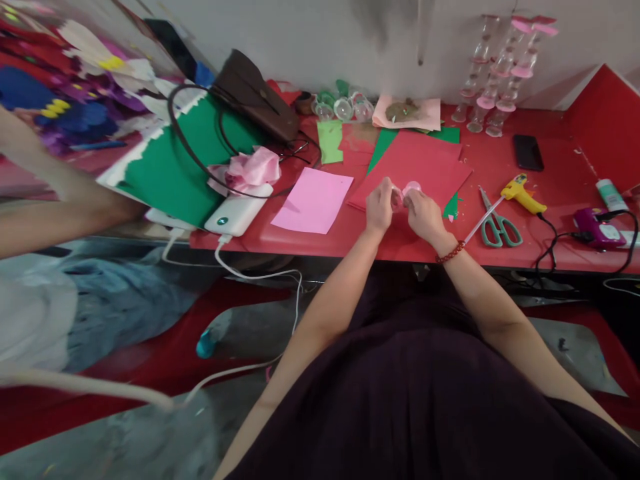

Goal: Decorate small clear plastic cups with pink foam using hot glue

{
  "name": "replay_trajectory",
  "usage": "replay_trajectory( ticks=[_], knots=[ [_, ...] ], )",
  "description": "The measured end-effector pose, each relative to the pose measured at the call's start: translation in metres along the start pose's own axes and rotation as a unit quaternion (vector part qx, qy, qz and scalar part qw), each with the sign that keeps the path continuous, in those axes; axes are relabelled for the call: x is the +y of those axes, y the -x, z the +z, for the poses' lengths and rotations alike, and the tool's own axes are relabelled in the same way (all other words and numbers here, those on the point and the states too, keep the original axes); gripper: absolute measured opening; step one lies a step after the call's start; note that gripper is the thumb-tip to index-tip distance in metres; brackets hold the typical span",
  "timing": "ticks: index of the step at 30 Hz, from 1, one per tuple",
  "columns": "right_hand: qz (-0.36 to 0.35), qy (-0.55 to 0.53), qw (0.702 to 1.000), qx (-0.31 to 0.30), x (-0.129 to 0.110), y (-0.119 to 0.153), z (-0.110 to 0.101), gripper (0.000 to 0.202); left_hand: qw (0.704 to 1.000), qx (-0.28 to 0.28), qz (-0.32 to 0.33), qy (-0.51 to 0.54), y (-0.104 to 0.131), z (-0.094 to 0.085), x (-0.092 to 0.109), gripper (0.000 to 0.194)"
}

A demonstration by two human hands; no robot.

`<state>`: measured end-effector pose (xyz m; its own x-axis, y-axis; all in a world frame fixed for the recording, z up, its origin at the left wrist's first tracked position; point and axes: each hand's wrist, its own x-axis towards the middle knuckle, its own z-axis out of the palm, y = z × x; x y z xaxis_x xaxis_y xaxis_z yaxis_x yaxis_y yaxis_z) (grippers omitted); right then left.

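Over the red paper sheets [415, 160] on the table, my left hand [380, 207] and my right hand [424, 215] are close together. Both have their fingers closed on a small pink see-through piece [413, 187], rounded on top. The fingers cover much of it, so its exact kind is unclear. A pink paper sheet [313, 200] lies to the left of my left hand. To the right of my right hand are green-handled scissors [500, 227] and a yellow glue gun [523, 193] with a glue stick in its back.
Clear plastic cup-like pieces [344, 108] stand by the wall. Strings of similar pieces [500, 73] hang at the right. A phone [528, 153], brown bag [255, 93], white power bank [237, 212] and green board [185, 160] lie around. Another person's arm [65, 193] reaches in from the left.
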<state>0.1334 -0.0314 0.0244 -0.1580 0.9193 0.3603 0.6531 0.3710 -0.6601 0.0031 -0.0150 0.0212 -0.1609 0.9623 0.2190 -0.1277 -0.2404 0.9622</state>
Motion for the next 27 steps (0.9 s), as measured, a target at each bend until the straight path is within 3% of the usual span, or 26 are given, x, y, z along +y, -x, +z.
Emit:
replay_trajectory(
  ticks=[5, 9, 16, 27],
  knots=[
    [-0.016, -0.029, 0.999, -0.016, 0.0009, 0.0012, 0.0037, 0.021, 0.999, -0.027, -0.017, 0.023, 0.0008, -0.0063, -0.0002, 0.077],
    [0.006, -0.11, 0.994, 0.02, 0.0001, -0.0027, -0.0003, 0.023, 0.998, -0.043, -0.023, 0.028, 0.0009, -0.0054, 0.0004, 0.078],
    [0.049, -0.216, 0.974, 0.039, 0.001, -0.0024, -0.0034, 0.022, 0.999, -0.029, -0.037, 0.023, 0.0007, -0.0071, -0.0017, 0.077],
    [-0.007, -0.153, 0.988, 0.007, -0.0024, 0.0005, -0.0033, 0.019, 0.998, -0.053, -0.017, -0.01, 0.0021, -0.0086, -0.0032, 0.073]
  ],
)
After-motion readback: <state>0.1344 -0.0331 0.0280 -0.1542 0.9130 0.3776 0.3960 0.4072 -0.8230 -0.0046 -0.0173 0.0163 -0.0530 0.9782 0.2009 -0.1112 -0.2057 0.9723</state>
